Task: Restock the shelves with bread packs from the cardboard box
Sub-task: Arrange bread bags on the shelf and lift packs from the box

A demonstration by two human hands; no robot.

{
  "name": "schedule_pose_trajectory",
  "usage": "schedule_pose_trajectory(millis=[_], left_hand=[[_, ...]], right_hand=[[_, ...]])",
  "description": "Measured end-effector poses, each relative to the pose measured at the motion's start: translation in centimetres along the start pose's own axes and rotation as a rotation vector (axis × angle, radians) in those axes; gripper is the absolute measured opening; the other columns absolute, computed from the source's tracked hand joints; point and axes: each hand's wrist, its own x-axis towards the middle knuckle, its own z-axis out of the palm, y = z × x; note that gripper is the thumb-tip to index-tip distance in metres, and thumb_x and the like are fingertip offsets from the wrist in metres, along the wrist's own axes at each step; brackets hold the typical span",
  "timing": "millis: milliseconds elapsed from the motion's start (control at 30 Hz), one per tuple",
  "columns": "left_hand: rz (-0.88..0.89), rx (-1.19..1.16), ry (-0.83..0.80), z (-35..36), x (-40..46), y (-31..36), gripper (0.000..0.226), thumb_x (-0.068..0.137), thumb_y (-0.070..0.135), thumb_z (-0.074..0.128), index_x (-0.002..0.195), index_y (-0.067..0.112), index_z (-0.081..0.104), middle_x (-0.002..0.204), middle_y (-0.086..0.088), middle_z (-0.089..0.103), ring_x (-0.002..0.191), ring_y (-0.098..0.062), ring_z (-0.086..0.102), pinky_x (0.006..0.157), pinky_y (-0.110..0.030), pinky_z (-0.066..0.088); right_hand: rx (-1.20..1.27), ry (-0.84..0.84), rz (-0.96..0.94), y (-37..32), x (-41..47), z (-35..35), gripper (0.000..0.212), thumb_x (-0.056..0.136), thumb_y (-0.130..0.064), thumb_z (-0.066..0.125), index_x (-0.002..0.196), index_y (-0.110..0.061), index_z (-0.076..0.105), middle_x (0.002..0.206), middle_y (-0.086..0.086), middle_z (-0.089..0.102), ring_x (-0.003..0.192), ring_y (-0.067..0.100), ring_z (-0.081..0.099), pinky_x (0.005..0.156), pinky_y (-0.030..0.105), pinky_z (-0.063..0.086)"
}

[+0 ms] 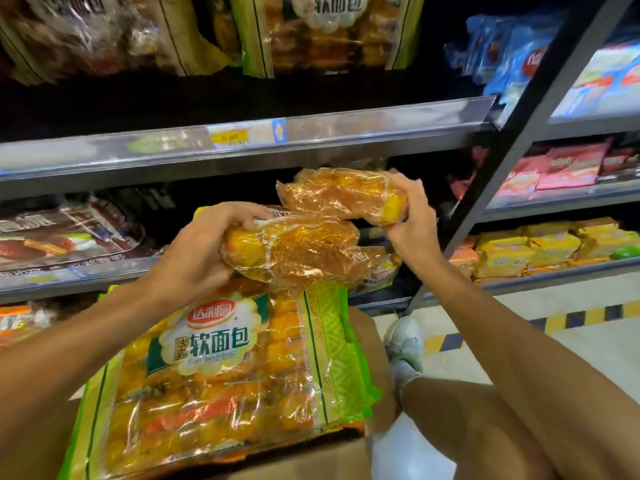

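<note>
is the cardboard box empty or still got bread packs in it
Not empty. A large green-edged bread pack lies flat on top of the cardboard box, with more green edges stacked under it. How many remain cannot be told.

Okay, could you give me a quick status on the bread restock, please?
Left hand grips one bread pack. Right hand grips a second pack at the shelf opening. More packs on the cardboard box. Nothing blocking.

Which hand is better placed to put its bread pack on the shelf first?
Probably the right hand: its bread pack is already raised at the opening of the middle shelf. The left hand holds its pack lower, above the cardboard box.
</note>
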Motion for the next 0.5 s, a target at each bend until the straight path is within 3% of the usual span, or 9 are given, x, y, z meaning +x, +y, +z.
schedule_pose_trajectory(millis=[67,167,267,333,500], left_hand=[[0.075,-0.026,-0.006,0.7,0.3,-0.4,0.048,0.075,0.007,0.074,0.114,0.023,0.050,0.130,0.002,0.059,0.123,-0.019,0.057,0.099,-0.042,0.049],[0.043,-0.017,0.026,1.1,0.8,-0.7,0.062,0.073,-0.005,0.077,0.113,0.033,0.047,0.127,0.006,0.059,0.122,-0.009,0.056,0.101,-0.029,0.046],[0.096,-0.025,0.060,1.4,1.1,-0.6,0.060,0.078,0.006,0.077,0.113,0.036,0.039,0.132,0.002,0.059,0.125,-0.018,0.057,0.100,-0.045,0.048],[0.079,-0.035,0.085,1.5,1.4,-0.7,0.069,0.078,0.003,0.081,0.112,0.043,0.036,0.132,0.005,0.059,0.125,-0.017,0.057,0.098,-0.046,0.048],[0.114,-0.013,0.072,1.4,1.6,-1.2,0.071,0.076,0.001,0.082,0.115,0.040,0.037,0.131,0.002,0.060,0.124,-0.021,0.058,0.096,-0.052,0.049]], right_hand=[[-0.114,0.047,0.058,1.8,0.8,1.0,0.052,0.087,-0.014,0.070,0.135,-0.019,0.050,0.138,0.007,0.053,0.134,0.028,0.046,0.119,0.056,0.025],[-0.206,0.104,0.242,3.0,1.6,1.0,0.062,0.079,-0.023,0.079,0.132,-0.010,0.050,0.135,0.014,0.047,0.125,0.031,0.048,0.105,0.050,0.043],[-0.051,0.116,0.402,2.9,2.5,0.9,0.052,0.085,-0.033,0.078,0.123,-0.014,0.048,0.122,0.005,0.055,0.111,0.019,0.056,0.096,0.043,0.050],[-0.015,0.105,0.451,2.5,3.2,1.3,0.043,0.088,-0.039,0.073,0.113,-0.014,0.048,0.112,0.001,0.060,0.102,0.015,0.059,0.091,0.044,0.052],[-0.137,0.019,0.445,2.2,3.7,1.7,0.053,0.088,-0.063,0.061,0.104,-0.014,0.050,0.099,0.002,0.062,0.088,0.019,0.060,0.076,0.041,0.050]])
